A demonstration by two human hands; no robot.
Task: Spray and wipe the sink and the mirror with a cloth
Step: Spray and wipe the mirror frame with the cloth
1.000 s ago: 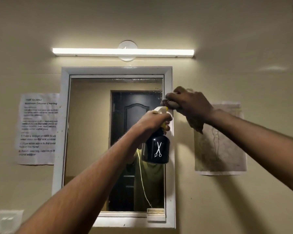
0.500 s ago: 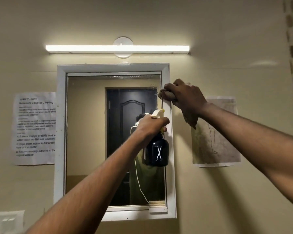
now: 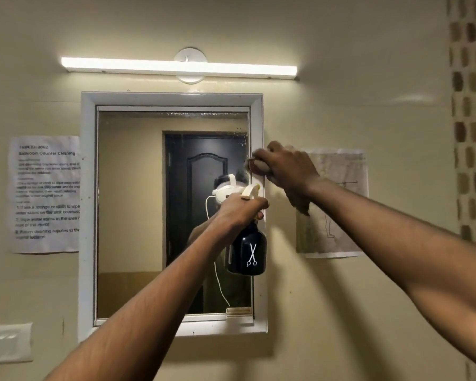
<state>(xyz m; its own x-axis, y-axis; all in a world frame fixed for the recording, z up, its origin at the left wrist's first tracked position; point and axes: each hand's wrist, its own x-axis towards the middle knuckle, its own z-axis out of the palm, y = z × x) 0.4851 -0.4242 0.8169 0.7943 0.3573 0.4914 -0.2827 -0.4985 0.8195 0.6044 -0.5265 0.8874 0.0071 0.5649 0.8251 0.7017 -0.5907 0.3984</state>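
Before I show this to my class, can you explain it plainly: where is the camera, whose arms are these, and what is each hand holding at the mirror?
There is no machine here. The one picture comes from a camera worn on a person's head, looking forward at their own two arms. The left hand grips a black spray bottle with a scissors mark, held up in front of the mirror. The right hand grips a bunched cloth against the mirror's right edge, by the white frame. Above hangs a tube light. Printed sheets are stuck to the wall on both sides: an instruction sheet on the left, a paper on the right. The sink is not in view.
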